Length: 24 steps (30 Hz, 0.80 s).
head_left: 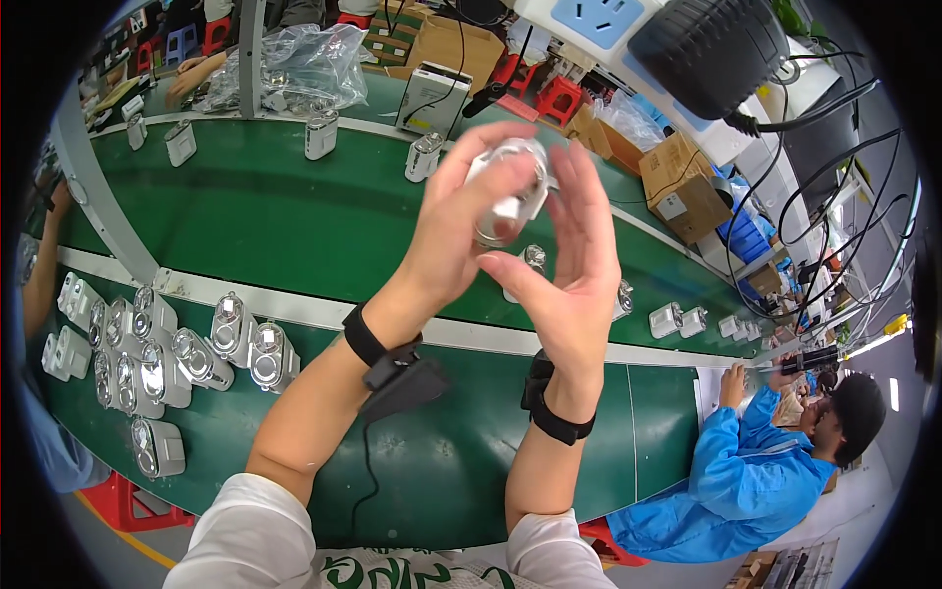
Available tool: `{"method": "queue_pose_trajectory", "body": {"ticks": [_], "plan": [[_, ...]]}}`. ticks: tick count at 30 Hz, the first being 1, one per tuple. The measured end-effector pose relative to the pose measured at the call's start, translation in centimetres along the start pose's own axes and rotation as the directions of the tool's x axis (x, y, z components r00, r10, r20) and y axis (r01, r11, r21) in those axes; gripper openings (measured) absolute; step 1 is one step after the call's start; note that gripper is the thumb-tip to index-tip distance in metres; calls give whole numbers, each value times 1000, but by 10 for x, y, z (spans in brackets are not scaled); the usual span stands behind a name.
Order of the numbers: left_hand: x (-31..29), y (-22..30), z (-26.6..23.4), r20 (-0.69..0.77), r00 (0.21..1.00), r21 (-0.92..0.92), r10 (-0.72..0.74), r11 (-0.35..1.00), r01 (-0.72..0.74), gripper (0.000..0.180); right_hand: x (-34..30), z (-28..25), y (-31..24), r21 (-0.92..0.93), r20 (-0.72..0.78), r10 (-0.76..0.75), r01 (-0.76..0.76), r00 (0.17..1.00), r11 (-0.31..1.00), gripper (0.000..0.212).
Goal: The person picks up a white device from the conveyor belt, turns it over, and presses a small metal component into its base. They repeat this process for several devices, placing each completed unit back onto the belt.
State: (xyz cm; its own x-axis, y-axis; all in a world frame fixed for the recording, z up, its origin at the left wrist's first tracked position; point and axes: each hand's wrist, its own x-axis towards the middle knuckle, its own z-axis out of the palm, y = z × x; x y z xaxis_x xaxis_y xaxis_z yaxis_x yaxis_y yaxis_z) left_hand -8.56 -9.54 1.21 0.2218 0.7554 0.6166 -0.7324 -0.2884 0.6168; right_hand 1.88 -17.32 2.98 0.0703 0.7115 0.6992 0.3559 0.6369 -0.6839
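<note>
Above the green conveyor belt, my left hand (446, 221) is closed around a small white device with a clear, shiny cap (531, 196). The device is tilted and smeared by motion. Close by on its right is my right hand (581, 260), its fingers stretched and thumb held apart; whether its fingertips touch the device I cannot tell. Beneath my hands, another such device (533, 257) stands on the belt, partly hidden. To the left of my left forearm, several like white devices (165, 373) stand grouped on the green worktable (412, 481).
Spaced along the belt (265, 211) are more white devices (321, 133). A metal post (98, 196) rises at left. A power strip (599, 25) with a black adapter (706, 59) hangs overhead at right, its cables dangling. A person in blue (756, 471) works at right.
</note>
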Motion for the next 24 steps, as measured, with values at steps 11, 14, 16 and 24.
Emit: {"method": "queue_pose_trajectory", "body": {"ticks": [11, 14, 16, 24], "plan": [[-3, 2, 2, 366, 876, -583, -314, 656, 479, 58, 0, -12, -17, -540, 51, -317, 293, 947, 789, 81], [6, 3, -16, 516, 841, -304, -162, 883, 357, 70, 1, -22, -24, -484, 205, -310, 372, 928, 793, 78], [8, 9, -12, 525, 835, -239, -163, 914, 328, 72, -2, -28, -29, -509, 218, -305, 375, 927, 775, 78], [19, 47, 8, 563, 810, 83, -164, 986, 142, 95, 2, -60, -58, -506, 323, -319, 448, 891, 737, 83]]}}
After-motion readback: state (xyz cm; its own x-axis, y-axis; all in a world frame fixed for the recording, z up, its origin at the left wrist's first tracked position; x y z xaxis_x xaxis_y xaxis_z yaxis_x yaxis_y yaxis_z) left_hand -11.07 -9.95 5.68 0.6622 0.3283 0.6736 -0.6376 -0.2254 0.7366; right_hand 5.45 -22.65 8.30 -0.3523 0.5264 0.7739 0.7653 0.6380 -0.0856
